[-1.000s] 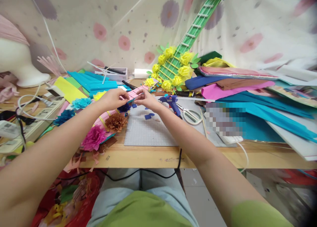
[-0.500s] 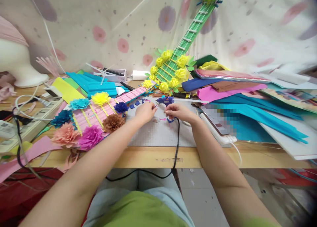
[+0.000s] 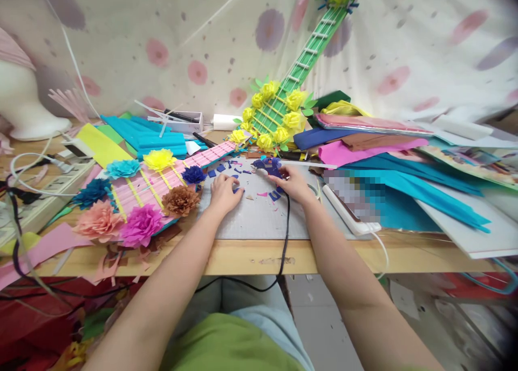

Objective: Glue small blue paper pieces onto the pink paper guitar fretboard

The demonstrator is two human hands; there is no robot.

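My right hand [image 3: 294, 183] is at the rear of a dark blue glue gun [image 3: 272, 166], with fingers and thumb around its handle. The gun's nozzle faces left over the grey cutting mat [image 3: 243, 228]. My left hand [image 3: 225, 194] is low over the mat's left part, fingers bent. A small blue piece [image 3: 238, 189] shows between its thumb and forefinger. Several small blue scraps [image 3: 220, 168] lie beyond that hand. More blue bits [image 3: 274, 196] and a pink scrap [image 3: 263, 194] lie close to my right hand.
A pink paper guitar [image 3: 140, 190] with paper flowers lies left of the mat. Behind stands a green guitar [image 3: 275, 114] with yellow flowers. A black cord [image 3: 285, 236] hangs over the table edge. Right are a white power strip [image 3: 343, 211] and blue crepe paper [image 3: 421, 184].
My left hand has moved left and nearer, away from the glue gun. My right hand has reached forward onto the gun's handle. The view has shifted slightly.
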